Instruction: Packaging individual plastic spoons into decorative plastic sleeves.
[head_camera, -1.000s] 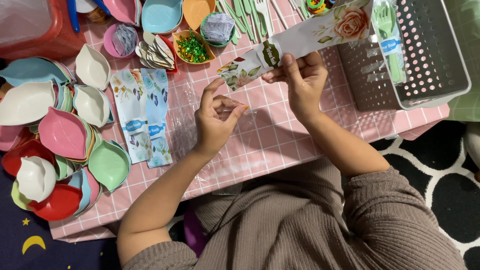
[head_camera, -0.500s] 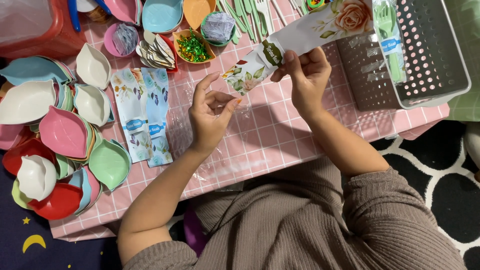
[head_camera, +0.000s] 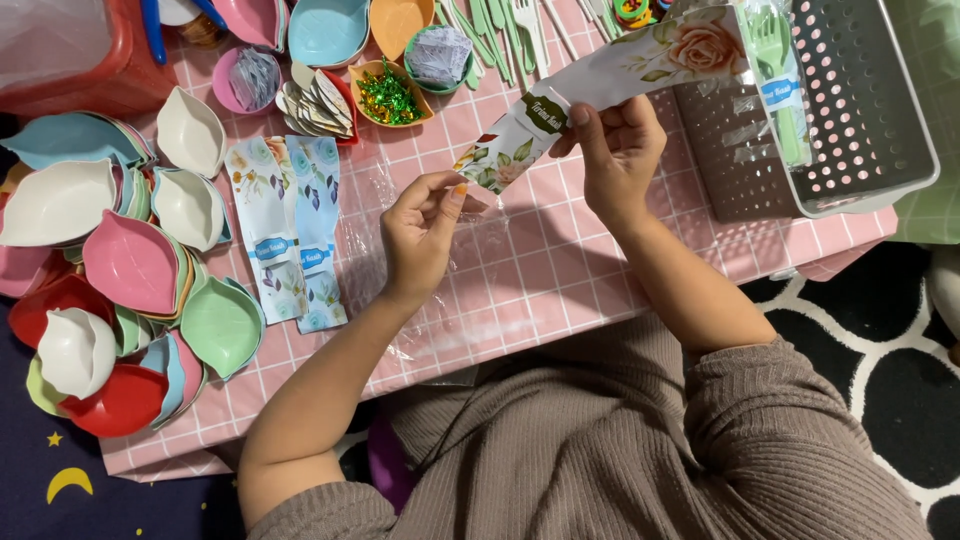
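Grey perforated basket (head_camera: 880, 120) holds a wrapped green fork (head_camera: 775, 70); both hands' fingers pinch the floral sleeve (head_camera: 600, 85).

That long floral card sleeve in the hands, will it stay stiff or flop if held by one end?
Probably semi-stiff: the floral card sleeve spans out past the right hand with little sag. It looks thin and light, so it may well bend where the left hand pinches its end.

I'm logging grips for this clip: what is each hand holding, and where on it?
Right hand pinches the floral paper sleeve mid-length; left hand pinches its lower end.
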